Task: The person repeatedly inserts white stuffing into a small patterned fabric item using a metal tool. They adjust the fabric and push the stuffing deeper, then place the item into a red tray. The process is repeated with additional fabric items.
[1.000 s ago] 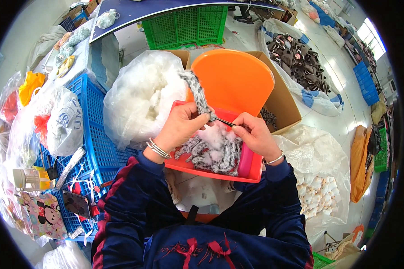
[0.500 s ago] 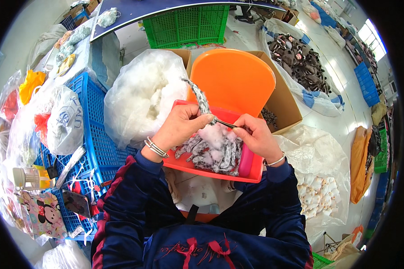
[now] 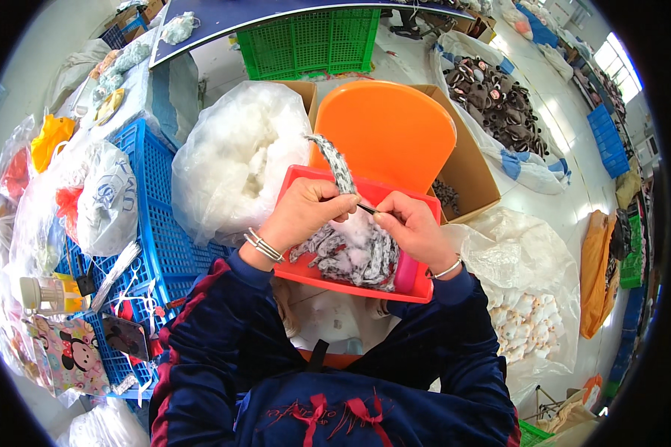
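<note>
My left hand (image 3: 310, 206) is closed, thumb and fingers pinching the lower end of a slim, grey-and-white plush tube (image 3: 334, 162) that curves upward. Between the fingertips of my right hand (image 3: 414, 227) is a thin dark rod-like tool (image 3: 366, 208). Its far end meets the pinched end of the tube; my left fingers hide how deep it goes. Both hands are above a red tray (image 3: 313, 279) on my lap. In the tray lie several similar plush pieces (image 3: 373, 264), with a tuft of pale pink-white stuffing (image 3: 356, 227) on top.
An orange rounded seat back (image 3: 384, 134) rises behind the tray, beside a cardboard box (image 3: 466, 164). To the left are a clear bag of white stuffing (image 3: 238, 160) and a blue crate (image 3: 153, 216). White plush pieces (image 3: 529, 328) lie in a plastic bag at right.
My right hand has shifted a little left and down, closer to my left hand, and less of the tool shows. The plush tube's top has moved slightly right.
</note>
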Demonstrator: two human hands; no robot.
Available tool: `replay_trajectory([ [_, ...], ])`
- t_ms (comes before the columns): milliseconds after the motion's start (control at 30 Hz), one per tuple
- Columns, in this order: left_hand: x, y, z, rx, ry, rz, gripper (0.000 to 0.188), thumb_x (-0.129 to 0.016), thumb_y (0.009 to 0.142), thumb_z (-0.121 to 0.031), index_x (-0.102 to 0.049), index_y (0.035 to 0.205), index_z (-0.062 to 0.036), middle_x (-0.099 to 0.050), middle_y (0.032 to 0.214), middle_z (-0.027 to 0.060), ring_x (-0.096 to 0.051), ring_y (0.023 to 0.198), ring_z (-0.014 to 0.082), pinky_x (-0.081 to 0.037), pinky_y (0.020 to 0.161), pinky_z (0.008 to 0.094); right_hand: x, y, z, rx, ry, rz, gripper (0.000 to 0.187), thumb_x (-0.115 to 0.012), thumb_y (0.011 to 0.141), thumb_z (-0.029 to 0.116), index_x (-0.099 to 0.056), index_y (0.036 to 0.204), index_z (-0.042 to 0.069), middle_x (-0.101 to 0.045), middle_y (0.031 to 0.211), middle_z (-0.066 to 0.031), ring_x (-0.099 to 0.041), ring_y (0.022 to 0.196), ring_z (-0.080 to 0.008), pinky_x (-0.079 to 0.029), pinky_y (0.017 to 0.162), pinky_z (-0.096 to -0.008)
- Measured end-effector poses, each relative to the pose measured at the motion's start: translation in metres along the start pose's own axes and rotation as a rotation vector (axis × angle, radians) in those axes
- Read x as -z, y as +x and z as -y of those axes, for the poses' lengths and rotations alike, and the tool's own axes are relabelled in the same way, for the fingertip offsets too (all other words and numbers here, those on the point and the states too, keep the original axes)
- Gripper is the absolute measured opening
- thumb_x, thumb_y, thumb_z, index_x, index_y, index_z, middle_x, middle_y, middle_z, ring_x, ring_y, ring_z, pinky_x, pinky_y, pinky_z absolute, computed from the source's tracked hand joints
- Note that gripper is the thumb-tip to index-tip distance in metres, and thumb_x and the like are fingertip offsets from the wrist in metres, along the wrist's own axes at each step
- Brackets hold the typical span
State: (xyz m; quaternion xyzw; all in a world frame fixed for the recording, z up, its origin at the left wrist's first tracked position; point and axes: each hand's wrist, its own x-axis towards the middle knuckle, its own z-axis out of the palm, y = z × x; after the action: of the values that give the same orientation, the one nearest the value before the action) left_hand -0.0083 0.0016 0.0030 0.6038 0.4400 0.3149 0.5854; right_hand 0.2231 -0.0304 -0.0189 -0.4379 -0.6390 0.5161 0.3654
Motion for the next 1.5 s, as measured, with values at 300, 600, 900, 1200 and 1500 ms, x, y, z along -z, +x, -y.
replay_trajectory([
  [300,-0.008,-0.006,-0.014,0.111,-0.439,-0.089,0.032,-0.059,0.098,-0.026,-0.073,0.096,0.0026,-0.070,0.082,0.0071,-0.064,0.073,0.0107,-0.052,0.068,0.0235,-0.009,-0.001,0.002,-0.063,0.217,-0.025,0.009,-0.061,0.096,0.010,-0.057,0.092,0.003,-0.054,0.080,0.0053,-0.046,0.071,-0.0017,-0.038,0.062,-0.0191],
  [600,-0.023,0.002,0.009,-0.161,-0.361,-0.173,0.031,-0.055,0.101,-0.025,-0.068,0.099,0.0036,-0.063,0.075,0.0027,-0.059,0.070,0.0092,-0.048,0.066,0.0238,-0.020,0.002,0.002,-0.015,0.244,-0.076,0.009,-0.060,0.096,0.010,-0.057,0.094,0.002,-0.054,0.080,0.0048,-0.046,0.072,-0.0017,-0.039,0.062,-0.0193],
  [900,-0.039,0.004,0.015,-0.204,-0.309,-0.241,0.029,-0.053,0.102,-0.023,-0.069,0.095,0.0014,-0.064,0.075,0.0022,-0.060,0.070,0.0082,-0.048,0.067,0.0228,-0.029,0.002,0.004,-0.021,0.306,-0.154,0.009,-0.060,0.097,0.010,-0.057,0.096,0.002,-0.055,0.079,0.0046,-0.046,0.070,-0.0018,-0.038,0.062,-0.0189],
  [1200,-0.028,0.003,0.002,-0.123,-0.452,-0.270,0.032,-0.054,0.102,-0.028,-0.069,0.099,0.0006,-0.061,0.074,-0.0006,-0.056,0.069,0.0068,-0.044,0.066,0.0220,-0.028,0.000,0.006,0.080,0.089,-0.184,0.010,-0.062,0.095,0.009,-0.058,0.093,0.000,-0.053,0.076,0.0038,-0.045,0.068,-0.0020,-0.038,0.060,-0.0205],
  [1500,-0.049,0.003,0.008,-0.189,-0.440,-0.357,0.029,-0.054,0.102,-0.025,-0.067,0.090,-0.0017,-0.059,0.072,-0.0015,-0.052,0.067,0.0060,-0.042,0.064,0.0218,-0.039,0.003,0.007,0.028,0.289,-0.189,0.005,-0.058,0.097,0.006,-0.058,0.095,0.001,-0.056,0.082,0.0032,-0.048,0.074,-0.0031,-0.040,0.065,-0.0196],
])
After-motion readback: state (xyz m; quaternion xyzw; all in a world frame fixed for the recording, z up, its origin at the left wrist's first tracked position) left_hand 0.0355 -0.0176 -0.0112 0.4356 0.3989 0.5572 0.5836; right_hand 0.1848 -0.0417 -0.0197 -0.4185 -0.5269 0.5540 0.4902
